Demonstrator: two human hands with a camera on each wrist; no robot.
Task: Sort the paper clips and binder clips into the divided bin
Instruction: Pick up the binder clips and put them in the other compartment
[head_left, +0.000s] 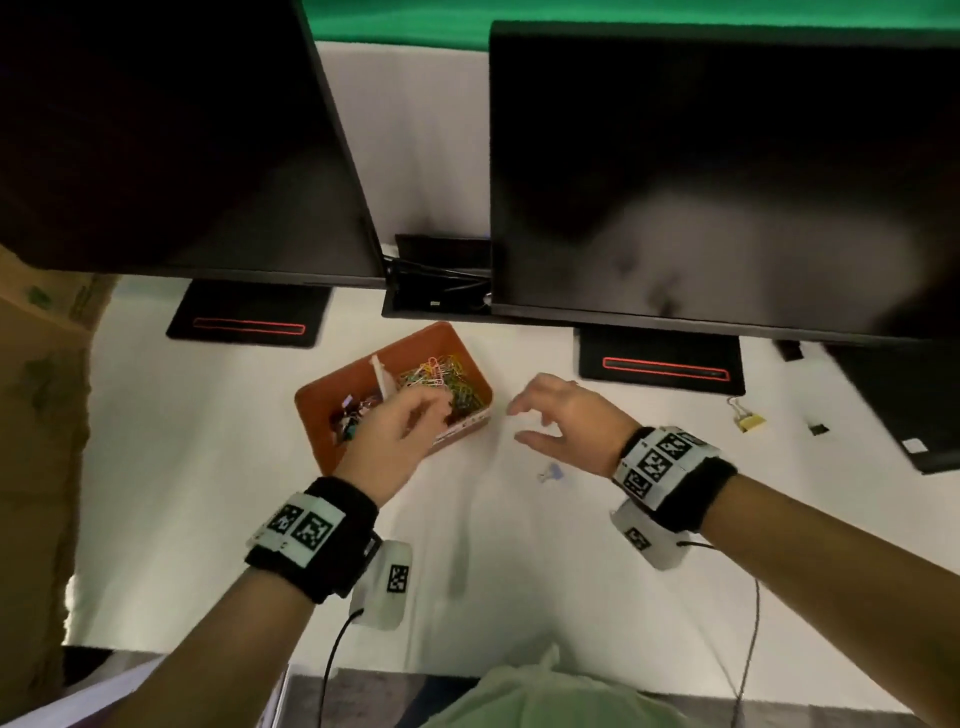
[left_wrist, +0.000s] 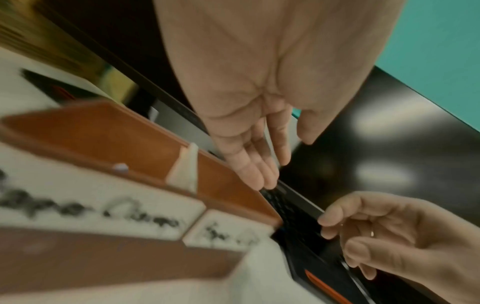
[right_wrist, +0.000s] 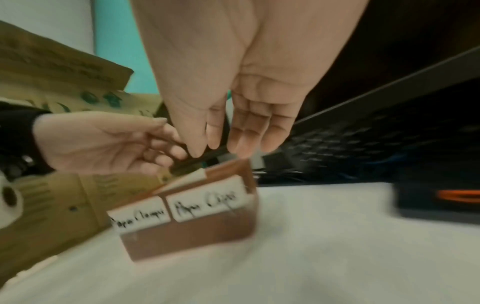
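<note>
An orange divided bin (head_left: 332, 382) stands mid-table, with a white divider (head_left: 382, 376). Coloured paper clips (head_left: 441, 376) fill its far right compartment and binder clips (head_left: 347, 415) lie in the left one. My left hand (head_left: 431, 410) hovers over the bin's near edge, fingers relaxed and holding nothing; the left wrist view shows its bare fingers (left_wrist: 259, 174) above the bin (left_wrist: 103, 131). My right hand (head_left: 524, 421) hangs just right of the bin, its loose fingers (right_wrist: 249, 133) holding nothing. A blue binder clip (head_left: 551, 472) lies on the table below it. Handwritten labels (right_wrist: 207, 203) mark the bin's front wall.
A yellow binder clip (head_left: 749, 420) and a small black one (head_left: 818, 429) lie far right. Two dark monitors (head_left: 701, 182) on stands (head_left: 660, 364) overhang the back of the table. A cardboard box (head_left: 36, 415) stands at the left and a dark laptop (head_left: 914, 405) at the right edge.
</note>
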